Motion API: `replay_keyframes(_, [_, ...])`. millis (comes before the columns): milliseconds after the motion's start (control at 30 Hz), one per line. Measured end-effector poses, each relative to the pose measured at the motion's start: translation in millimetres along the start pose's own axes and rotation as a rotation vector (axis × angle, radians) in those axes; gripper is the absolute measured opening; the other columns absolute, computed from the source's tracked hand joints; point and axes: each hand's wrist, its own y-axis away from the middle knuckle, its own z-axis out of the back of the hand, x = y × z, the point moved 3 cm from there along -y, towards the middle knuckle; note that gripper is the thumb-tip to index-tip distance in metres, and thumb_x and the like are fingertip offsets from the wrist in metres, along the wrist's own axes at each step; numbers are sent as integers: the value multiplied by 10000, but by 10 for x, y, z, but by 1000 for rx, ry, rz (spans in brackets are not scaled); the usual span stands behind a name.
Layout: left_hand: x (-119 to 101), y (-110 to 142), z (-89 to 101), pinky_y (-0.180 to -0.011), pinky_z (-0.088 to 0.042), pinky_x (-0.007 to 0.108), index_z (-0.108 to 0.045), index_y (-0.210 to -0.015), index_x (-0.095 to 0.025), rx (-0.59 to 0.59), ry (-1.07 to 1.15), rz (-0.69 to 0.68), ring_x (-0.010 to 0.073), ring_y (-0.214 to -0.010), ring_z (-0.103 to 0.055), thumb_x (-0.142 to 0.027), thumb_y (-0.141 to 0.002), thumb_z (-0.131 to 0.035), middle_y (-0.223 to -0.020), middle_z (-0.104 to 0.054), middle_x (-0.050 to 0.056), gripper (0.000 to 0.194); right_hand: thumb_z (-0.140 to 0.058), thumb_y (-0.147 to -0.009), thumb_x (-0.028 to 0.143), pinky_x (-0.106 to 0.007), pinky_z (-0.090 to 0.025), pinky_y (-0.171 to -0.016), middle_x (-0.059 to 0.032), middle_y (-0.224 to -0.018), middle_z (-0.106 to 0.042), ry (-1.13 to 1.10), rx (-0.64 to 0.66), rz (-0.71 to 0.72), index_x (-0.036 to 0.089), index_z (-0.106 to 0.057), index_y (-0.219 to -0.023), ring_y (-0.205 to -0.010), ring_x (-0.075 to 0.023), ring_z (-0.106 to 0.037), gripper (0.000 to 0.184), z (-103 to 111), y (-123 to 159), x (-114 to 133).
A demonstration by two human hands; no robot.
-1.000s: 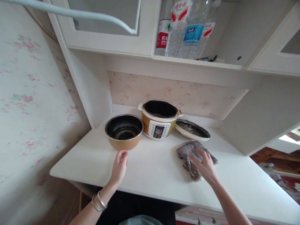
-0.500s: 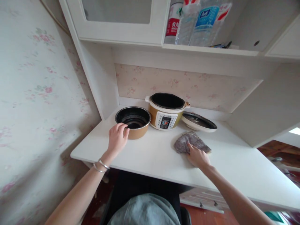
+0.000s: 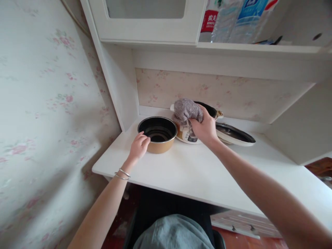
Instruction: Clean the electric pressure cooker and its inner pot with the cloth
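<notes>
My right hand (image 3: 204,128) grips a bunched grey cloth (image 3: 186,110) and holds it in the air just right of a gold inner pot (image 3: 157,135) with a dark lining. That pot stands on the white counter (image 3: 197,173). My left hand (image 3: 139,146) rests on the pot's near left side, fingers curled against its rim. Behind the cloth and hand stands a gold rice cooker (image 3: 209,110), mostly hidden. Its lid (image 3: 234,134) lies on the counter to the right.
A white upright panel (image 3: 116,69) and a flowered wall (image 3: 46,103) close the left side. Above hang a white cabinet (image 3: 145,20) and a shelf with water bottles (image 3: 233,17). The counter's front edge runs just ahead of my body.
My right hand has lifted the cloth off the counter and carried it left and up, in front of the cooker. My left hand stays at the inner pot's rim.
</notes>
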Motion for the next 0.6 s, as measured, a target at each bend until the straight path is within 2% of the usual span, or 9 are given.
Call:
replay_keyframes(67, [69,-22,5,-1041,-334,401,-615,-814,-202,-46,-18,-1,247,-1230,-450,-329,-889,-432,-982,-639,79,235,-548,-725,199,-325,-433,-913,-22,-1178,-619,-71,124,119,235,-482,-1325,-1029,-211,-581,604,-373,-130,213])
replay_keyframes(167, [171,-63,-9,-985,-377,406,-579,-886,-187,-93,-82,-32,249,-1147,-497,-264,-891,-403,-1013,-607,108,192,-545,-655,90,-259,-436,-863,12,-1112,-655,-100,472,230,261,-567,-1248,-974,-190,-598,618,-1030,-186,326])
replay_keyframes(267, [236,-110,-20,-935,-399,430,-549,-915,-172,-92,-167,-92,261,-1057,-515,-200,-883,-366,-980,-579,127,188,-530,-564,3,-220,-430,-736,29,-899,-702,-66,793,260,259,-688,-1042,-853,-186,-617,565,-1565,-171,217])
replay_keyframes(367, [273,-161,-3,-901,-408,416,-534,-855,-190,-59,-223,-137,248,-982,-517,-146,-868,-339,-900,-557,100,200,-531,-496,-40,-206,-386,-603,43,-654,-667,-57,1012,207,237,-726,-763,-655,-155,-590,431,-1844,-209,10])
replay_keyframes(467, [310,-226,33,-882,-417,385,-525,-832,-205,-49,-207,-145,227,-934,-514,-115,-849,-332,-862,-540,74,214,-545,-457,-74,-218,-373,-603,58,-462,-547,-31,1080,181,220,-662,-535,-554,-132,-527,326,-1954,-282,-161])
replay_keyframes(533, [338,-274,47,-883,-416,380,-527,-823,-207,-46,-176,-152,223,-926,-506,-104,-839,-329,-855,-543,70,224,-565,-468,-74,-237,-384,-657,52,-404,-467,-30,1059,212,205,-570,-422,-596,-140,-529,282,-2018,-312,-206])
replay_keyframes(600, [371,-321,47,-883,-414,379,-527,-789,-210,-34,-150,-158,221,-910,-501,-102,-835,-330,-826,-543,66,229,-587,-515,-39,-254,-396,-708,34,-425,-470,-64,1016,232,201,-500,-385,-689,-152,-550,287,-2112,-322,-193])
